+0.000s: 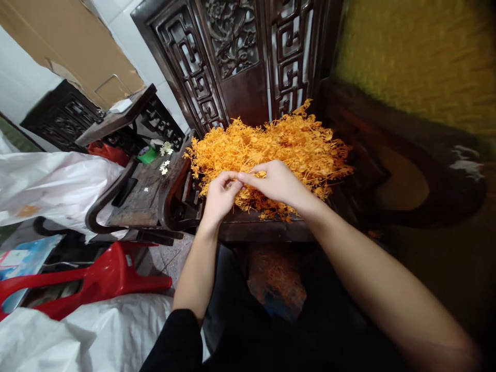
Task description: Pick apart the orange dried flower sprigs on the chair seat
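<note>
A large heap of orange, thin-stemmed artificial flower sprigs (263, 142) lies on the seat of a dark carved wooden chair (248, 98). Over the heap's near edge, my left hand (221, 195) and my right hand (279, 182) meet at the fingertips. Both are closed in a pinch, thumbs and forefingers touching each other. Orange shows around and below the fingers, but whatever they grip is too small to tell apart from the heap behind. A few sprigs hang over the front of the seat below my right hand.
Left of the chair stands a small wooden table (135, 204) bearing a green tape roll (148, 155) and pale flower pieces (165, 166). A red plastic stool (112, 271) lies tipped beside white sacks (112, 330). Orange bits sit in a bag (275, 274) beneath the seat.
</note>
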{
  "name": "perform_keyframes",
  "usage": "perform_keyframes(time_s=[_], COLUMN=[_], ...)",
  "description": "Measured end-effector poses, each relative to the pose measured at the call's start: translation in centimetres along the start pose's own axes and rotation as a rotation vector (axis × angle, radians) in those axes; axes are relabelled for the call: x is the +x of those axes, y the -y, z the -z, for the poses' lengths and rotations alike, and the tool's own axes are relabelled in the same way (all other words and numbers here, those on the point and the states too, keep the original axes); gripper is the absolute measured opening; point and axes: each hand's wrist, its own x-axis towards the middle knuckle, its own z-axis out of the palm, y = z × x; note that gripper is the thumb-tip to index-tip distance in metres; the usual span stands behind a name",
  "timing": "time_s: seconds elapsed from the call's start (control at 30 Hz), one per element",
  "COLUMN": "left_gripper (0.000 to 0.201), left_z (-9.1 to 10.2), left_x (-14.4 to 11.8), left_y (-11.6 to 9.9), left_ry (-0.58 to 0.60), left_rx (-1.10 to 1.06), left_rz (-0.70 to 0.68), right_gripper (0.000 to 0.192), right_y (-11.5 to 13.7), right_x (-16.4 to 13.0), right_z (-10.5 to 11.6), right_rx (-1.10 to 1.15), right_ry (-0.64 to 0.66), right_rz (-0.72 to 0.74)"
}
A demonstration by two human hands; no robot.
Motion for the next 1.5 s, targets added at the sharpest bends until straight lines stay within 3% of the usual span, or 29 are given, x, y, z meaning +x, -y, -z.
perform_keyframes(time_s=[0.07, 0.17, 0.23, 0.27, 0.4, 0.5, 0.6, 0.7, 0.77, 0.87, 1.07, 1.2, 1.3, 1.4, 1.5], left_gripper=[0.019, 0.008, 0.010, 0.014, 0.031, 0.041, 0.042, 0.039, 0.039, 0.040, 0.042, 0.043, 0.045, 0.046, 0.045], left_z=[0.7, 2.9, 4.3, 4.8, 3.9, 2.5, 1.8, 1.6, 1.4, 1.3, 1.1, 1.2, 1.7, 2.4, 2.7], left_x=[0.2, 1.3, 2.1, 2.3, 2.3, 1.7, 1.6, 1.6, 1.6, 1.3, 0.7, 0.5, 0.4, 0.1, -0.5], left_y=[0.1, 0.9, 1.4, 1.6, 1.3, 0.8, 0.6, 0.6, 0.6, 0.4, -0.3, -0.6, -0.8, -1.2, -1.8], left_ry=[-0.058, -0.331, -0.465, -0.476, -0.354, -0.316, -0.321, -0.307, -0.282, -0.244, -0.209, -0.171, -0.048, 0.107, 0.183], left_rx=[0.184, 0.398, 0.271, 0.139, -0.262, -0.345, -0.333, -0.246, -0.190, -0.130, -0.025, -0.013, -0.061, -0.110, -0.139], left_rz=[-0.078, -0.164, -0.105, -0.060, 0.047, 0.113, 0.142, 0.055, -0.016, -0.038, 0.007, -0.011, 0.086, 0.169, 0.174], right_gripper=[0.045, 0.043, 0.039, 0.037, 0.030, 0.029, 0.027, 0.053, 0.049, 0.026, 0.061, 0.060, 0.052, 0.048, 0.044], right_y=[0.3, 1.1, 1.7, 1.9, 1.7, 1.1, 0.9, 0.9, 0.8, 0.4, -0.6, -0.5, -0.5, -0.4, -0.5], right_x=[-0.2, -1.2, -1.8, -2.1, -2.0, -1.3, -0.9, -1.0, -1.1, -1.0, -0.6, -0.4, -0.2, -0.2, -0.1], right_z=[-0.2, 1.0, 2.2, 2.6, 2.5, 1.0, 0.0, -0.2, -0.2, -0.1, -0.5, -1.1, -0.9, -0.4, 0.3], right_rx=[-0.050, -0.143, -0.111, -0.061, 0.098, 0.111, 0.137, 0.156, 0.156, 0.161, 0.465, 0.349, 0.241, 0.235, 0.222], right_ry=[-0.077, -0.275, -0.397, -0.405, -0.152, 0.018, 0.089, 0.113, 0.127, 0.149, 0.176, 0.097, 0.031, 0.065, 0.084], right_rz=[0.047, 0.104, 0.116, 0.114, 0.030, -0.038, -0.088, -0.105, -0.077, -0.039, -0.119, -0.045, 0.043, 0.063, 0.059])
